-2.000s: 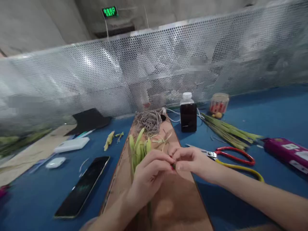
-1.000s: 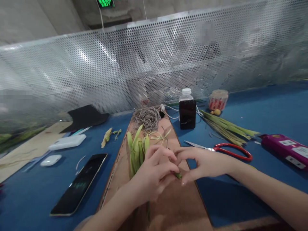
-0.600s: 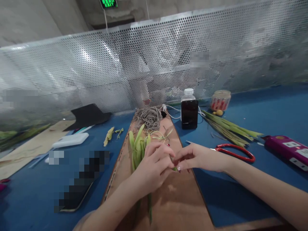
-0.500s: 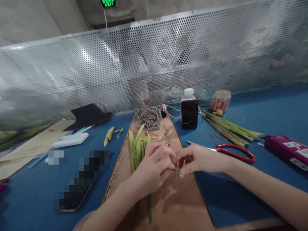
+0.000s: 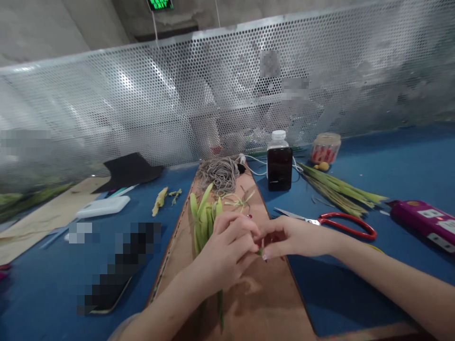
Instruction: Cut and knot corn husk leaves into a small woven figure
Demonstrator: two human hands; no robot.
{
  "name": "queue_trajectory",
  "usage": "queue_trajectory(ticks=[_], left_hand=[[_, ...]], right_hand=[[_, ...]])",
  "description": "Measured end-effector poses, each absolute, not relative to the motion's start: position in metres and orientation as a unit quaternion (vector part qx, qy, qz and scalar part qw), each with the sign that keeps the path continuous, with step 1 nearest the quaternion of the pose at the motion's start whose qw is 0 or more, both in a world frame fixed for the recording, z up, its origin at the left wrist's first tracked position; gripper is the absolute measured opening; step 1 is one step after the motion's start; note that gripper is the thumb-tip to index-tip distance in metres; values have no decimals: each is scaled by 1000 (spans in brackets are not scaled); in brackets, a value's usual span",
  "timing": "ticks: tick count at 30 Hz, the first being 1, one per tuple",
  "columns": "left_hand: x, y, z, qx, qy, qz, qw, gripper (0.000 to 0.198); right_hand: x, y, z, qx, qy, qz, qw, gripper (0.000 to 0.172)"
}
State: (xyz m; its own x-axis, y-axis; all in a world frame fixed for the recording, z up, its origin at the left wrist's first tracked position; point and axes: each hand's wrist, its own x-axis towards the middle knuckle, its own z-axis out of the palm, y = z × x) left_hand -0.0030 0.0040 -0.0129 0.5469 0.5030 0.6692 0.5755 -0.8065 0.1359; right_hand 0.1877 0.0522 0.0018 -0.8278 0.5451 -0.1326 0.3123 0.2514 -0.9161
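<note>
Over the brown board [image 5: 270,303], my left hand [image 5: 229,251] and my right hand [image 5: 287,237] meet with fingers curled and tips together. Between the fingertips shows a bit of a green leaf strip [image 5: 260,251], mostly hidden by the fingers. Pale green leaf strips [image 5: 203,220] lie on the board behind and under my left hand, with a dark end emerging below the wrist. A small red bead-like thing [image 5: 250,216] is just beyond the fingers. Scissors with red handles [image 5: 346,226] lie to the right, behind my right forearm.
A heap of grey cord [image 5: 220,174] sits at the board's far end. A dark phone leans on a bottle [image 5: 279,137], near a jar [image 5: 326,148] and long leaves [image 5: 341,189]. Further right is a purple device [image 5: 423,220]; left, a white case [image 5: 103,207]. Perforated metal stands behind.
Both hands stay at nearly the same spot. My right fingers have shifted slightly and drawn closer to my left fingertips around the green strip.
</note>
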Motion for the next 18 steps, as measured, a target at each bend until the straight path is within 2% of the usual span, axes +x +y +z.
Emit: queue_trajectory(ticks=[4,9,13,18], left_hand=[[-5,4,-12,-885,-296,-346,92,10],[-5,2,-8,-896,-282,-307,152,10],[-4,3,-9,-890,-292,-314,157,13],[-6,7,-14,-899,-285,-293,158,10]], right_hand=[[189,51,5,-304,-761,563,104,31],[187,47,4,-341,-771,525,116,28],[183,41,4,-355,-773,508,136,26],[177,35,2,-372,-771,486,177,16]])
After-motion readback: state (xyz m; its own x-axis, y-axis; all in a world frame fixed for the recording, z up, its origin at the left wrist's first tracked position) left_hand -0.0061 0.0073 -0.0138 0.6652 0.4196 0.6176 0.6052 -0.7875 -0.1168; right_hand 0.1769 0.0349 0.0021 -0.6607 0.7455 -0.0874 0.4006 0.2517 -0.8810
